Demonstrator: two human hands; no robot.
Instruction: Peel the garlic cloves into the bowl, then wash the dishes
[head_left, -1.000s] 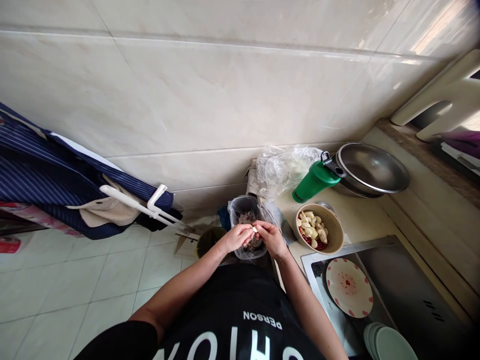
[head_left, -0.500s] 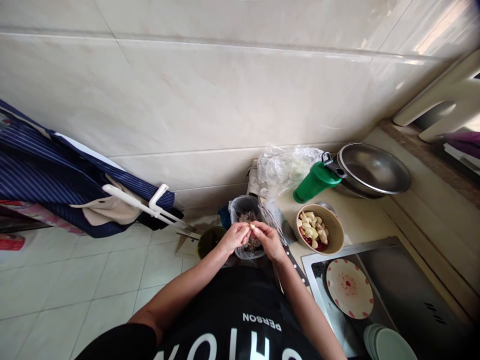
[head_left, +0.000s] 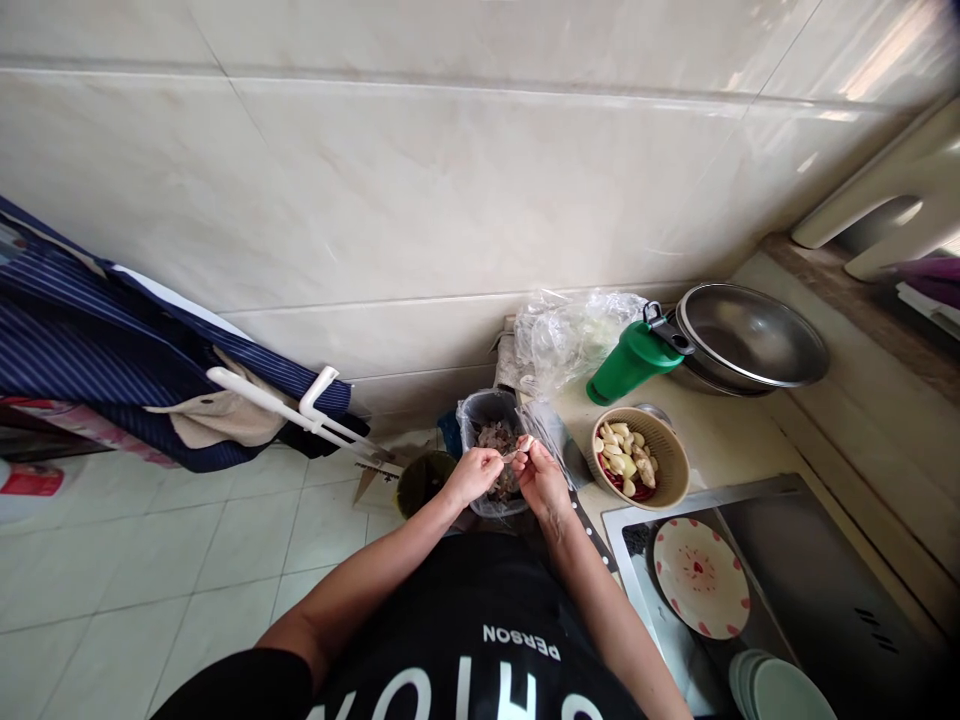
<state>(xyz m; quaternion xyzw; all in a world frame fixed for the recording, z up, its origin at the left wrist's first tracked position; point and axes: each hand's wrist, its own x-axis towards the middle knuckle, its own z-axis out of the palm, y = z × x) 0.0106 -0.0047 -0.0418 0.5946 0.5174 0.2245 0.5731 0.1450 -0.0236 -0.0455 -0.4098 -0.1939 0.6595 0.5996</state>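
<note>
1. Two hands over the lined bin [head_left: 489, 406], fingertips nearly meeting. Left hand [head_left: 474, 474]: thumb and forefinger closed to a pinch on a thin pale strip [head_left: 511, 457], probably papery skin.
2. Right hand [head_left: 543, 482]: fingers curled, tips closed on one small garlic clove [head_left: 526, 443], above the bin's right side. Strip spans the gap between hands; whether it is joined to the clove cannot be made out. Tip grip probably chosen because the clove is small and slick, and leaves most of its surface exposed.
3. Directly below, inside the bin: pale, brownish scraps [head_left: 495, 437]. Hands placed here presumably so loose bits drop straight in.
4. Right of the bin, on the counter [head_left: 724, 432]: beige basket [head_left: 675, 455] of whitish garlic cloves [head_left: 621, 462] on red pieces, possibly chillies. Within easy reach of the right hand, likely why it stands at that edge.
5. Beyond the bin, to the right: crumpled clear plastic bag [head_left: 566, 325], green shaker bottle [head_left: 630, 362], then steel bowl [head_left: 754, 335].
6. Right of the bin and nearer the body: heart-patterned plate [head_left: 701, 578] in the sink area.
</note>
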